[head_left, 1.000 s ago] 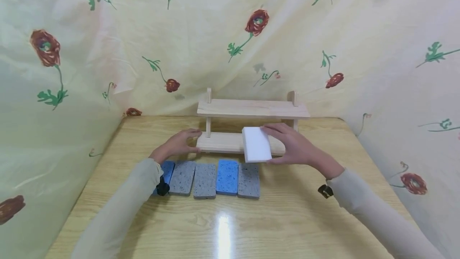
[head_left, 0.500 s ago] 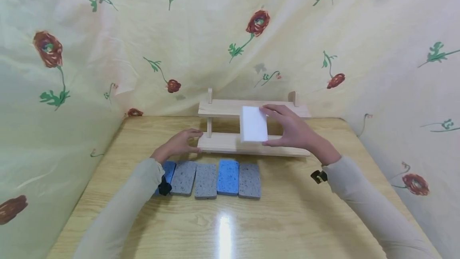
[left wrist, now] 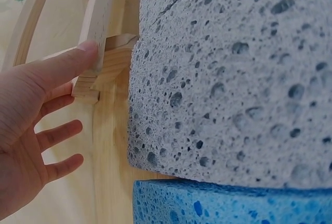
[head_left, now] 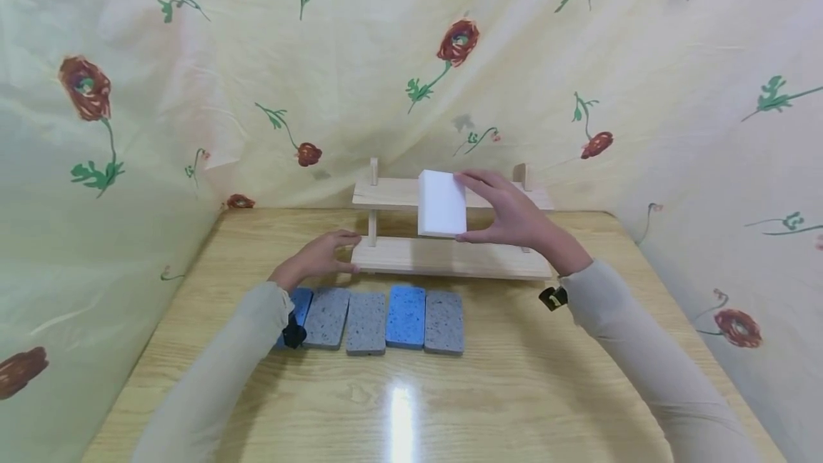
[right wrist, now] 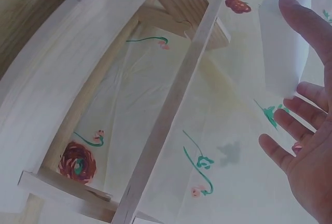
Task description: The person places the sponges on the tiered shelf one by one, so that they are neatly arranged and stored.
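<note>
My right hand (head_left: 514,216) pinches a smooth white rectangular block (head_left: 442,203) between thumb and fingers. It holds the block up in front of the two-tier wooden shelf's upper board (head_left: 392,193). In the right wrist view the same white block (right wrist: 284,37) is partly behind the thumb. My left hand (head_left: 316,259) grips the left end of the lower board (head_left: 444,256). The left wrist view shows that thumb (left wrist: 78,60) on the board, with the other fingers spread. Nearest the left wrist lie porous sponges, a grey one (head_left: 326,318) and a partly covered blue one (head_left: 300,302).
More sponges continue the row in front of the shelf: grey (head_left: 366,324), blue (head_left: 406,316) and grey (head_left: 444,322). All lie on the wood-grain table (head_left: 514,391). A flowered cloth (head_left: 360,56) hangs behind and at both sides.
My right hand has raised the white block from in front of the lower board to the upper board's height, moving slightly left. My left hand has stayed at the shelf's left end.
</note>
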The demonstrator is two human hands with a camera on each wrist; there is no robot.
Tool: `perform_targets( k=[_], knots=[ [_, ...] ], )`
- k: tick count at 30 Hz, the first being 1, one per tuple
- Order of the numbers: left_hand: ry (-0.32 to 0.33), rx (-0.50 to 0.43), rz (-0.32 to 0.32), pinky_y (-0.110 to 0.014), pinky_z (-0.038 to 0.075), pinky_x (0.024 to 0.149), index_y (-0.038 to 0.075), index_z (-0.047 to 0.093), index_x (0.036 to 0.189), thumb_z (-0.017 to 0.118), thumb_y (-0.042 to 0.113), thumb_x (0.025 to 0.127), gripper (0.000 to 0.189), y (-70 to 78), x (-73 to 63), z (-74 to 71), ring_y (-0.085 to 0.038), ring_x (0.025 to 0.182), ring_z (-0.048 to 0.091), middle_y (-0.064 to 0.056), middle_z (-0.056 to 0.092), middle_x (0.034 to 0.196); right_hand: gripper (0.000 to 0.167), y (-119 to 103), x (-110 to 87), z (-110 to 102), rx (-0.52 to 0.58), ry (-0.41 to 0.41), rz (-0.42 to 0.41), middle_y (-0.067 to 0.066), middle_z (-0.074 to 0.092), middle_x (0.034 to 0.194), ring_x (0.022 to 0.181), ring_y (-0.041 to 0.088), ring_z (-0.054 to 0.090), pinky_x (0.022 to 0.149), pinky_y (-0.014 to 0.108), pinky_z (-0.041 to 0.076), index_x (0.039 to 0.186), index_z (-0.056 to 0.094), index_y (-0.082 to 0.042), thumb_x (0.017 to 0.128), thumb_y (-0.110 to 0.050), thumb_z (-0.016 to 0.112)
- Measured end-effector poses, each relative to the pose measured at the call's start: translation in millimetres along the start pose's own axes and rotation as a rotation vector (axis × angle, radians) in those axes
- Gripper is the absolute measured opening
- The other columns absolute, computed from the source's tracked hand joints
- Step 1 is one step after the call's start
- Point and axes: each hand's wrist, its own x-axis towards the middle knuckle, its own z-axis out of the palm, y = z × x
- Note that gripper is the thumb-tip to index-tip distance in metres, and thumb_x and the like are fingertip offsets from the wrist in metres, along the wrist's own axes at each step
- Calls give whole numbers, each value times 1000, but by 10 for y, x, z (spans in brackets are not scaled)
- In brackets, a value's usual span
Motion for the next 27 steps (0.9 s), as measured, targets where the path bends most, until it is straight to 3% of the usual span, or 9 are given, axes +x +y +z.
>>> perform_targets(
  k=[7, 27],
  knots=[
    [-10, -15, -3, -55, 29, 123, 7, 42, 155, 77, 33, 92, 77, -33, 20, 36, -38, 152, 32, -16, 38, 163, 101, 2, 75, -6, 16, -12, 37, 11, 43, 157, 140, 33, 42, 107, 57, 46, 155, 44, -14, 71, -38, 94],
    [-6, -44, -40, -56, 29, 124, 10, 42, 155, 77, 33, 92, 76, -20, 14, 11, -37, 153, 30, -14, 36, 164, 101, 17, 340, 89, 39, 2, 46, 10, 41, 159, 143, 33, 40, 111, 56, 44, 156, 42, -15, 71, -33, 93]
  ],
)
